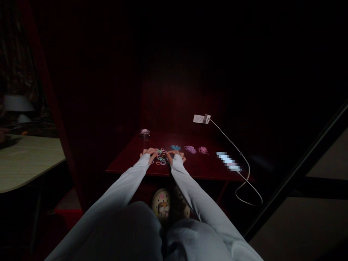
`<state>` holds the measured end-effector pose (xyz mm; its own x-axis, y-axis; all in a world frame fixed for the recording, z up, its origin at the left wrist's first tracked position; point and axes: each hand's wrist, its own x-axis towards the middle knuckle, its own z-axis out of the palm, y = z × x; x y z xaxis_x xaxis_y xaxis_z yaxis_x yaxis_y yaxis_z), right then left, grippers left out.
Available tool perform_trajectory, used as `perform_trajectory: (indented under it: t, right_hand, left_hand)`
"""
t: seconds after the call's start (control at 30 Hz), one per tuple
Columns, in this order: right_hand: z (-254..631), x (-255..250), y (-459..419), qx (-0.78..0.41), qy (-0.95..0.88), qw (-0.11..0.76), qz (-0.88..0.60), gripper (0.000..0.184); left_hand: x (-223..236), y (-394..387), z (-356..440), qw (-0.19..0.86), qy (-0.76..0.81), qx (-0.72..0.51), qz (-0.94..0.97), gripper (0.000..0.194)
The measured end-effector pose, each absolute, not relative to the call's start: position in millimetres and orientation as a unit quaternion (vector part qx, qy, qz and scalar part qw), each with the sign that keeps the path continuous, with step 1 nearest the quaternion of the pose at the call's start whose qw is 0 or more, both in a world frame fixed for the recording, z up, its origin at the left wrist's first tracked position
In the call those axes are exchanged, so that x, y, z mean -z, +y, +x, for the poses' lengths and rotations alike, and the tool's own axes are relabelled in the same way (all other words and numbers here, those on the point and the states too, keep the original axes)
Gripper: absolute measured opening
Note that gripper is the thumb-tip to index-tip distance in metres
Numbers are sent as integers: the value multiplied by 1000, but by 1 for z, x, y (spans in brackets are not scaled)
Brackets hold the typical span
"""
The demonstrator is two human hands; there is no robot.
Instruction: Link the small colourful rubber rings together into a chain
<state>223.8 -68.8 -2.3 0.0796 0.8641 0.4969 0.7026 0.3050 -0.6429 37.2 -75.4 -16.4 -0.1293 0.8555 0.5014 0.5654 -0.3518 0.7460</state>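
Note:
On the dark red tabletop (152, 137), a loose group of small coloured rings (162, 158), which look like hair ties, lies between my hands. My left hand (148, 153) is at the left side of the group, its fingers bent and drawn together at the rings. From the right, my right hand (176, 157) meets the group with thumb and forefinger close together. What either pinch holds is too small to make out. Just beyond my right hand are a blue pile (175, 147), a purple pile (190, 149) and a pink pile (203, 149) of thin strands or bands.
A small clear container (144, 132) with pale pink contents stands at the back left. At the right lies a blurred-out device (228, 161) on a white cable (245, 159), which runs to a wall socket (198, 119). A pale table (29, 156) is at far left.

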Motion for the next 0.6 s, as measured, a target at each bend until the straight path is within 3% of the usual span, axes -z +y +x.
perform_trajectory:
  t: [0.13, 0.3, 0.6]
  right_hand:
    - [264, -6, -60, -62, -563, 468, -679, 40]
    - [289, -5, -52, -15, -556, 480, -679, 42]
    - [282, -10, -60, -5, -619, 418, -665, 21]
  left_hand:
    - [13, -76, 39, 152, 568, -526, 615, 35]
    - [14, -76, 39, 152, 563, -527, 618, 30]
    - [11, -64, 22, 212, 534, -578, 580, 38]
